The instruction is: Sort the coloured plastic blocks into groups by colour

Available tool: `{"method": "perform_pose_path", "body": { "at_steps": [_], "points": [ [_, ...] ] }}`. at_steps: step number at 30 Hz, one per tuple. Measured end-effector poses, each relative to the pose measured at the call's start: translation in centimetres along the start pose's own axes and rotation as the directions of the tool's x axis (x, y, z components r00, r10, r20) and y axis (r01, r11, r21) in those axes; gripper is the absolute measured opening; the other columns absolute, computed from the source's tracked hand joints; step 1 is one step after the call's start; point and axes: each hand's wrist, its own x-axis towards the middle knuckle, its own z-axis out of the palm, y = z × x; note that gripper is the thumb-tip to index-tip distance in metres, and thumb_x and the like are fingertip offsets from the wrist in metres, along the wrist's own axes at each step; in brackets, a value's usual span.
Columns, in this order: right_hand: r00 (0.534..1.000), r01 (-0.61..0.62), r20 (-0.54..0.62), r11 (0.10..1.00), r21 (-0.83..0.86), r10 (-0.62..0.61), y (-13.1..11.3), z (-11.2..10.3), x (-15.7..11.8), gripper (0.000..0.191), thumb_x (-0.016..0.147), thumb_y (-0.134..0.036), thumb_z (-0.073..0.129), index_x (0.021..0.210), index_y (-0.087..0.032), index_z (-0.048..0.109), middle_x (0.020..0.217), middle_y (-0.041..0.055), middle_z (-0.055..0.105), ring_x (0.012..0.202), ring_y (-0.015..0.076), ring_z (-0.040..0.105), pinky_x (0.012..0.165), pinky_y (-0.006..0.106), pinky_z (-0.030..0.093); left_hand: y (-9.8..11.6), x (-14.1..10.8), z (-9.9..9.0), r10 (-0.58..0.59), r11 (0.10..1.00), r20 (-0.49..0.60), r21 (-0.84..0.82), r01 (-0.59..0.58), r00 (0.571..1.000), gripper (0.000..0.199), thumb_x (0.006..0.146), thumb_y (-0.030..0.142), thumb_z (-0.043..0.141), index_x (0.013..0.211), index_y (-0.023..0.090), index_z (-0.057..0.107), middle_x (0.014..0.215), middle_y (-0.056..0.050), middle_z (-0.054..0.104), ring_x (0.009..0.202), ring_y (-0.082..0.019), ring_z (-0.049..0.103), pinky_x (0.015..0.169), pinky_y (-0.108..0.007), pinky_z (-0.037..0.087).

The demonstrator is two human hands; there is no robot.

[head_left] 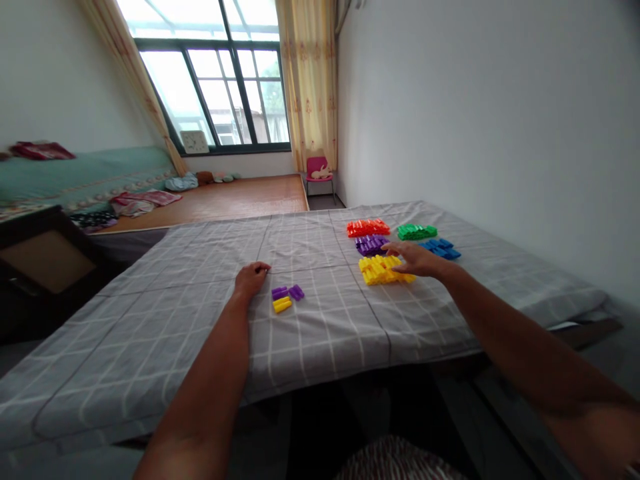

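My left hand (pixel 251 278) rests on the grey checked cloth with its fingers curled closed; no object shows in it. Just to its right lie several small purple plastic clips (pixel 280 293), their exact kind too small to tell, and yellow clips (pixel 282 305) in front of them. My right hand (pixel 416 259) reaches over a pile of yellow clips (pixel 377 270), thumb and fingers apart, palm down. Its fingertips are near the purple pile (pixel 372 245) behind. Whether the fingers touch the yellow pile I cannot tell.
Further piles are red-orange (pixel 368 228), green (pixel 417 231) and blue (pixel 445 249), the last partly behind my right hand. The cloth-covered table (pixel 320 333) ends at a near edge before my body. A wall (pixel 475 120) stands right; beyond are a low wooden platform (pixel 240 197) and a pink chair (pixel 318 168).
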Motion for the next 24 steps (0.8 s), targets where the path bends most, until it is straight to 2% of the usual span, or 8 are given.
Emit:
{"method": "perform_pose_path", "body": {
  "at_steps": [4, 7, 10, 12, 14, 18, 21, 24],
  "points": [
    [0.999, 0.011, 0.031, 0.997, -0.08, -0.008, -0.4, 0.1, 0.3, 0.062, 0.063, -0.018, 0.072, 0.124, -0.018, 0.06, 0.114, 0.0118, 0.066, 0.106, 0.0275, 0.061, 0.096, 0.041, 0.046, -0.1, -0.1, 0.0, 0.011, 1.0, -0.015, -0.024, -0.011, 1.0, 0.029, 0.082, 0.025, 0.049, 0.098, 0.023, 0.074, 0.099, -0.002, 0.073, 0.092, -0.018, 0.065, 0.077, -0.024, 0.048],
    [0.997, 0.074, 0.004, 0.99, -0.124, -0.074, -1.4, -0.5, 0.5, 0.06, 0.063, -0.022, 0.073, 0.122, -0.02, 0.062, 0.121, 0.0106, 0.063, 0.113, 0.0287, 0.058, 0.099, 0.043, 0.044, -0.2, -0.1, 0.1, -0.002, 1.0, -0.005, -0.028, 0.002, 1.0, 0.03, 0.082, 0.024, 0.049, 0.099, 0.023, 0.074, 0.1, -0.002, 0.073, 0.092, -0.018, 0.065, 0.078, -0.024, 0.048],
    [0.989, 0.131, -0.062, 0.987, -0.094, -0.137, -4.5, 0.4, 1.2, 0.044, 0.074, -0.026, 0.067, 0.118, -0.018, 0.063, 0.112, 0.0108, 0.066, 0.098, 0.024, 0.064, 0.089, 0.039, 0.049, -0.2, -0.1, 0.2, -0.007, 1.0, -0.008, -0.014, 0.007, 1.0, 0.03, 0.082, 0.023, 0.05, 0.099, 0.023, 0.074, 0.098, -0.001, 0.074, 0.091, -0.018, 0.065, 0.079, -0.024, 0.048],
    [0.979, 0.197, -0.058, 0.98, -0.012, -0.197, -7.7, 2.3, 1.9, 0.035, 0.081, -0.025, 0.061, 0.115, -0.018, 0.063, 0.107, 0.0098, 0.067, 0.084, 0.0184, 0.065, 0.08, 0.033, 0.051, -0.2, -0.2, 0.3, 0.003, 1.0, -0.018, -0.015, -0.004, 1.0, 0.03, 0.082, 0.022, 0.05, 0.099, 0.023, 0.074, 0.099, -0.002, 0.074, 0.092, -0.018, 0.065, 0.08, -0.024, 0.048],
    [0.954, 0.3, 0.004, 0.951, 0.073, -0.301, -11.5, 5.0, 2.8, 0.03, 0.084, -0.022, 0.059, 0.113, -0.018, 0.064, 0.106, 0.0083, 0.066, 0.078, 0.0146, 0.064, 0.075, 0.029, 0.05, -0.2, -0.2, 0.4, 0.008, 1.0, -0.022, -0.023, -0.008, 1.0, 0.029, 0.082, 0.021, 0.05, 0.099, 0.023, 0.074, 0.099, -0.002, 0.074, 0.093, -0.018, 0.065, 0.081, -0.025, 0.048],
    [0.894, 0.432, 0.111, 0.9, 0.055, -0.435, -18.4, 10.6, 4.6, 0.027, 0.088, -0.025, 0.056, 0.113, -0.018, 0.064, 0.107, 0.0093, 0.064, 0.086, 0.0163, 0.063, 0.077, 0.028, 0.047, -0.2, -0.5, 0.4, 0.016, 0.999, -0.022, -0.033, -0.017, 1.0, 0.029, 0.082, 0.02, 0.05, 0.099, 0.022, 0.074, 0.101, -0.003, 0.073, 0.095, -0.018, 0.065, 0.083, -0.026, 0.047],
    [0.898, 0.428, 0.134, 0.902, -0.057, -0.418, -21.7, 13.5, 6.0, 0.033, 0.09, -0.037, 0.057, 0.116, -0.018, 0.062, 0.106, 0.0114, 0.063, 0.092, 0.0201, 0.062, 0.079, 0.03, 0.047, 0.0, -0.7, 0.2, 0.038, 0.998, -0.028, -0.041, -0.039, 0.999, 0.03, 0.083, 0.019, 0.049, 0.098, 0.021, 0.074, 0.103, -0.003, 0.073, 0.097, -0.018, 0.064, 0.085, -0.025, 0.047],
    [0.91, 0.412, 0.117, 0.897, -0.16, -0.397, -23.0, 14.9, 6.8, 0.037, 0.088, -0.043, 0.057, 0.113, -0.016, 0.063, 0.105, 0.0131, 0.062, 0.093, 0.0229, 0.06, 0.081, 0.034, 0.047, 0.1, -0.8, 0.0, 0.028, 0.999, -0.023, -0.034, -0.029, 0.999, 0.029, 0.083, 0.02, 0.049, 0.098, 0.022, 0.074, 0.102, -0.003, 0.073, 0.096, -0.018, 0.064, 0.085, -0.025, 0.047]
  ]
}}
